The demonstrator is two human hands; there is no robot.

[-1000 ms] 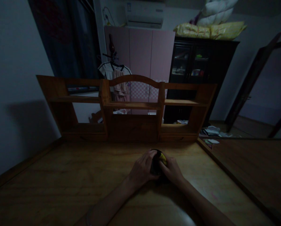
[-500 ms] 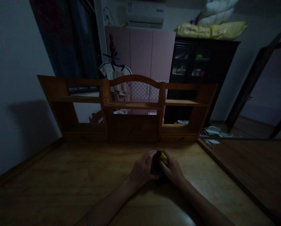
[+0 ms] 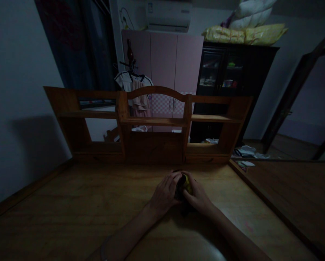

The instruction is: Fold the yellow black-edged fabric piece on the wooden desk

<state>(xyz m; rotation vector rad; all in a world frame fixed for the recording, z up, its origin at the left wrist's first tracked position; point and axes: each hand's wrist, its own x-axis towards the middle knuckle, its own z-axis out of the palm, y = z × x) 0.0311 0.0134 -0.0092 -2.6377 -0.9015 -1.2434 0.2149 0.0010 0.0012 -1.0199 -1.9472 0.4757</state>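
Observation:
Both hands meet around a small dark object with a yellow part (image 3: pixel 188 185), held just above the wooden desk (image 3: pixel 97 203). Its kind cannot be made out in the dim light. My left hand (image 3: pixel 165 190) is curled round the dark left side, its fingers bent over the top. From the right, my right hand (image 3: pixel 199 195) grips the yellow side, with the thumb across the front. The fingers hide much of the object. A dark shadow falls on the desk below the hands.
At the desk's back stands a wooden shelf unit (image 3: pixel 155 121) with several compartments. A white wall (image 3: pixel 18 108) borders the left side, and a raised wooden edge (image 3: pixel 260 192) runs along the right. Farther back are a pink wardrobe (image 3: pixel 162 61) and a dark cabinet (image 3: pixel 249 76).
The object has turned slightly between my hands, so its yellow part and dark top face another way. My right hand has shifted a little to the left. Both hands keep their hold.

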